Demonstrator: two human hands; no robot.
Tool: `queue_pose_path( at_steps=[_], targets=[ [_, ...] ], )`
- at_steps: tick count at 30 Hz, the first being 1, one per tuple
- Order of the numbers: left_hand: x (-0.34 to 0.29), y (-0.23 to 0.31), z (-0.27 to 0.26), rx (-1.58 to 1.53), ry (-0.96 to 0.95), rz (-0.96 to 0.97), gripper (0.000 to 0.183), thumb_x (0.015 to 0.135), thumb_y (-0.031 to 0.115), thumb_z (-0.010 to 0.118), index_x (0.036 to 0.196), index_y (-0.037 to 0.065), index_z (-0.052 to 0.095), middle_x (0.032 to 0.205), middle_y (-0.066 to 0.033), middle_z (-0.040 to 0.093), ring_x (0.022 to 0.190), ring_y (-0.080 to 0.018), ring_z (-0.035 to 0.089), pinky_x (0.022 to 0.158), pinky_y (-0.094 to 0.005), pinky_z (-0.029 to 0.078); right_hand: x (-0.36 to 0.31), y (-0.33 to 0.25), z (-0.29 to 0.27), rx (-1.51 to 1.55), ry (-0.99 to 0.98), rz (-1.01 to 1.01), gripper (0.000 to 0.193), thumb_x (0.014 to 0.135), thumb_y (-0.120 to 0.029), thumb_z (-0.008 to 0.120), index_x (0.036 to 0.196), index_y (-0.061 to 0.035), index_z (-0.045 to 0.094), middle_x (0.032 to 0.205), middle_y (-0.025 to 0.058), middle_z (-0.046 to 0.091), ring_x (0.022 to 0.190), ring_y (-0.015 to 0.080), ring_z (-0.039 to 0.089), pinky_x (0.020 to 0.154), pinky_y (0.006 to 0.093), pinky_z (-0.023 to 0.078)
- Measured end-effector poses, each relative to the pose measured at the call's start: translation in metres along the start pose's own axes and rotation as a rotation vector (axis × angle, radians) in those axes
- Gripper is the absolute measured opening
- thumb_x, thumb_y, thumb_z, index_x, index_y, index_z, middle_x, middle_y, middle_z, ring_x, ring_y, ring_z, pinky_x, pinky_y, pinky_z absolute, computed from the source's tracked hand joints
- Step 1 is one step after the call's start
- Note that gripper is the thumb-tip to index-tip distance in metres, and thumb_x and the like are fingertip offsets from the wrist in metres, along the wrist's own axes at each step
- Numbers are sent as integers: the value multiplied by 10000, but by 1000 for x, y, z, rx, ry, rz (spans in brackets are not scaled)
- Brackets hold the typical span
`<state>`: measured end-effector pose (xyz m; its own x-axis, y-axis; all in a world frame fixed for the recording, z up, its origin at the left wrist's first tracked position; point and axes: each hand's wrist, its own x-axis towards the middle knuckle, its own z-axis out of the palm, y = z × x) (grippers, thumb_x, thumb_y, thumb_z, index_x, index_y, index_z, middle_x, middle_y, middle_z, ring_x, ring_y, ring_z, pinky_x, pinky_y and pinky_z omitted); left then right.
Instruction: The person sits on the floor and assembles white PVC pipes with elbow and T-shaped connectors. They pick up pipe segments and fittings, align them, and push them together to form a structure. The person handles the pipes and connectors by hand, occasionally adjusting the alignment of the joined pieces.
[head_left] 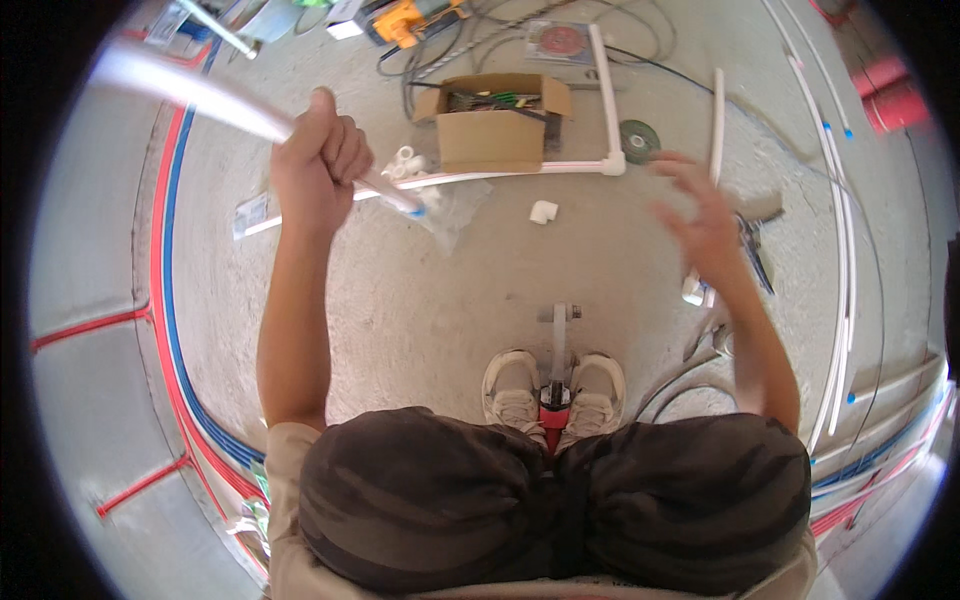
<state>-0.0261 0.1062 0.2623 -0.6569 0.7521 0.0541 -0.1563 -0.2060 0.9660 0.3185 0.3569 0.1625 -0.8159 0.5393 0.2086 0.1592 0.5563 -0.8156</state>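
My left hand [318, 165] is closed round a white plastic pipe [190, 92]. The pipe slants from the upper left down to a blue-marked end just past my fist. Out to the right, my right hand [698, 222] is raised with its fingers apart and nothing in them; motion blurs it a little. A white elbow fitting [543, 212] lies on the floor between the hands. Beyond it, an L-shaped white pipe assembly [610, 120] is joined at a corner fitting. Between my shoes stands a tool with a flat metal head and a red body [557, 385].
An open cardboard box [490, 140] holds small items. Beside it lie a green tape roll [639, 141] and small white fittings [405, 160]. A yellow power tool [410, 20] and cables lie farther off. Long white pipes [840, 230] run along the right, red and blue pipes [170, 240] along the left.
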Motion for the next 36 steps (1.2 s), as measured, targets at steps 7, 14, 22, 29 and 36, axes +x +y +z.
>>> queue_pose_path(
  at_steps=[7,14,22,29,36],
  targets=[
    [-55,10,99,-361,-627,151,569,1111,514,385,658,171,361,566,31,340,524,-128,303,576,-307,334,18,-106,63,1,-492,-34,435,880,-312,811,1154,-36,618,1102,161,665,954,369,653,794,465,523],
    [-57,27,70,-620,-140,10,580,1123,449,388,617,171,333,581,34,325,533,-126,309,575,-319,296,-13,-67,89,-326,-40,-464,283,998,-351,630,966,-71,600,847,149,683,746,324,689,579,467,512],
    [-34,60,-17,-274,242,127,533,1088,321,498,604,203,306,534,45,229,513,-113,224,557,-319,222,-33,53,27,-65,33,503,300,984,-334,685,895,-54,628,683,58,582,597,211,571,525,386,444],
    [-77,-77,-84,1451,337,73,489,948,417,738,761,-29,661,634,-229,617,614,-414,627,607,-523,455,-11,62,-15,684,153,583,273,942,-289,744,978,-35,649,786,11,588,656,86,519,554,261,399],
    [-133,-101,-176,1702,-17,250,351,939,211,728,682,51,549,636,-221,562,580,-435,574,528,-488,427,-18,135,-79,465,369,708,473,855,-39,788,1276,35,585,903,38,592,724,98,547,563,233,391]
  ],
)
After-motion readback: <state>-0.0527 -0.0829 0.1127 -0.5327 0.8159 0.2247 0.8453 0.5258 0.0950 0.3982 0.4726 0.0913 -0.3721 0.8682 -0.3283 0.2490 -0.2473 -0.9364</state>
